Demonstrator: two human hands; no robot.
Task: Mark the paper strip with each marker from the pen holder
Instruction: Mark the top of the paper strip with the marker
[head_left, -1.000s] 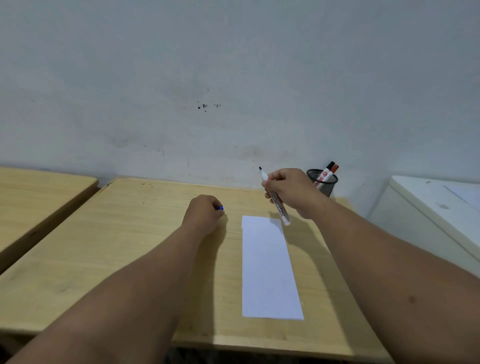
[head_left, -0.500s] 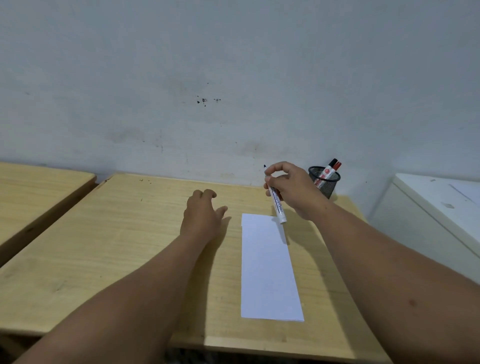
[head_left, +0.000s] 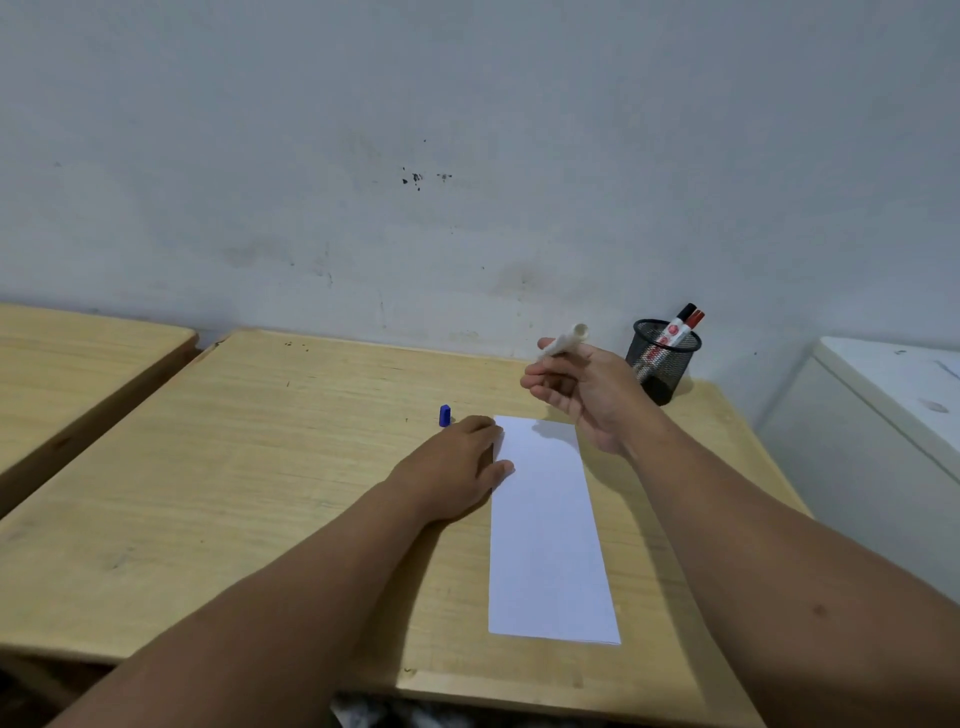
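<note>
I log, left to right: blue cap (head_left: 444, 415) loose on the desk (head_left: 260, 467); left hand (head_left: 457, 470) flat, pinning the paper strip (head_left: 550, 530), light and apt to slide; right hand (head_left: 582, 387) pinching a stiff white marker (head_left: 563, 342) mid-barrel above it; holder (head_left: 662, 361) with two more.

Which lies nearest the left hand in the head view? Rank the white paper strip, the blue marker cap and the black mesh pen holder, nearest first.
1. White paper strip: under the left hand's fingertips.
2. Blue marker cap: just beyond the knuckles.
3. Black mesh pen holder: far right corner.
</note>
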